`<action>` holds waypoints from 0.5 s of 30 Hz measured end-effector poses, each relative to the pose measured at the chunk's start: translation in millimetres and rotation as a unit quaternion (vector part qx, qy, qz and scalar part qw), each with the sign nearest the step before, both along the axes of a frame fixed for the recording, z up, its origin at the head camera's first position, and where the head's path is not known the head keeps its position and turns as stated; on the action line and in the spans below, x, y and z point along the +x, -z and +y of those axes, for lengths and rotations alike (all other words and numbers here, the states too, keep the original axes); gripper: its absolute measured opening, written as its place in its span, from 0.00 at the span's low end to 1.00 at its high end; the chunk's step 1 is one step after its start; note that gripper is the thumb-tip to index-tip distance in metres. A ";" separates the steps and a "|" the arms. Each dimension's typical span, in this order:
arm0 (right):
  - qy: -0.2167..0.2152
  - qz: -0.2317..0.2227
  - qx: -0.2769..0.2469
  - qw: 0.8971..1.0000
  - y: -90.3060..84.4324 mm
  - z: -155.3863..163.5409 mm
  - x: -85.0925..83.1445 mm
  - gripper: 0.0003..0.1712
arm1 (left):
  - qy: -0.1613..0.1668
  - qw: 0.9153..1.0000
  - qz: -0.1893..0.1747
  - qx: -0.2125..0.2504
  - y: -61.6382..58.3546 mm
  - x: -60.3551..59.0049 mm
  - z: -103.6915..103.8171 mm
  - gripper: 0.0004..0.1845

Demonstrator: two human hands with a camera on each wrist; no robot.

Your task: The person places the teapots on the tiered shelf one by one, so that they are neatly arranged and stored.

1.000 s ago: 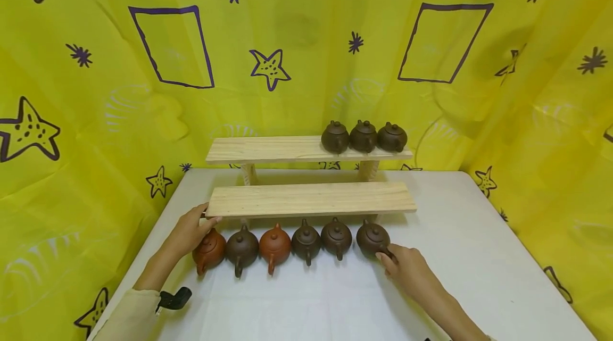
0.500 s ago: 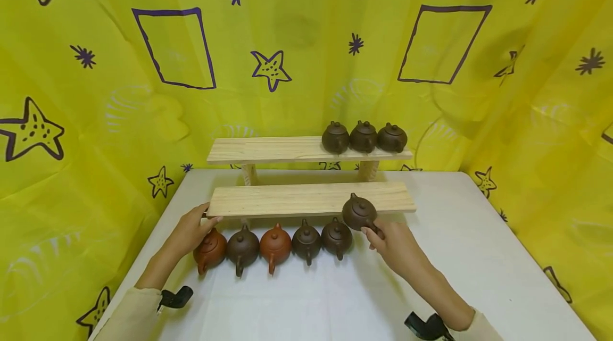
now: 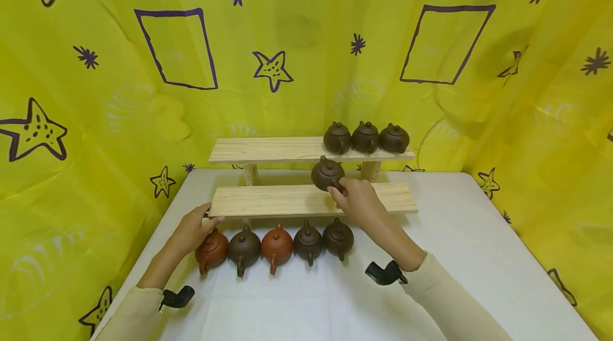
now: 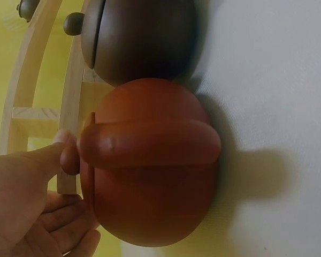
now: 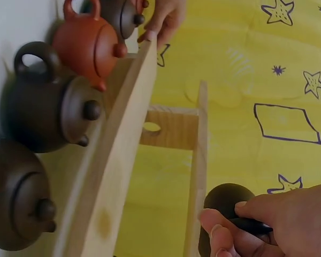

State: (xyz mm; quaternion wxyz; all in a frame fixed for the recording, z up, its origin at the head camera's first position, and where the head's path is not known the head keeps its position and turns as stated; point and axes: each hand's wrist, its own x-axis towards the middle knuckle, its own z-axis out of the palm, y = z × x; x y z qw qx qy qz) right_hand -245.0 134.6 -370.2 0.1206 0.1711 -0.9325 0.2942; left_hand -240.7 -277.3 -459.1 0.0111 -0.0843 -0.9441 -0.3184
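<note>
My right hand (image 3: 358, 200) pinches the handle of a dark brown teapot (image 3: 328, 175) and holds it in the air over the lower shelf board (image 3: 273, 201). In the right wrist view that teapot (image 5: 228, 198) is partly hidden behind my fingers. My left hand (image 3: 191, 230) grips the left end of the lower board, thumb along its front edge. Right below that hand sits an orange-red teapot (image 3: 212, 251), its handle turned towards the left wrist camera. Beside it on the table stand a dark teapot (image 3: 244, 249), another orange-red teapot (image 3: 276, 248) and two more dark teapots (image 3: 308, 242).
On the right part of the upper shelf board (image 3: 268, 149) stand three dark teapots (image 3: 366, 138), side by side. The two-step wooden rack is on a white-covered table (image 3: 479, 256). Yellow cloth (image 3: 306, 27) with drawn stars hangs behind and at both sides.
My right hand has lifted the dark teapot from the right end of the front row and carried it up and leftwards over the lower board. The left hand keeps its place.
</note>
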 end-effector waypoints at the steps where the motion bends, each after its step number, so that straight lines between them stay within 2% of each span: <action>1: -0.001 -0.002 0.000 1.000 -3.6 -3.6 -3.8 0.21 | -0.002 1.000 -0.003 0.002 0.2 0.0 0.2 0.34; 8: 0.011 -0.012 0.000 1.000 -25.5 -25.4 -31.7 0.19 | 0.004 1.000 0.009 0.003 1.8 -0.3 -0.1 0.33; 15: 0.024 -0.004 0.011 1.000 -33.8 -39.9 -61.0 0.23 | 0.003 1.000 0.008 0.002 4.0 -1.5 -0.2 0.33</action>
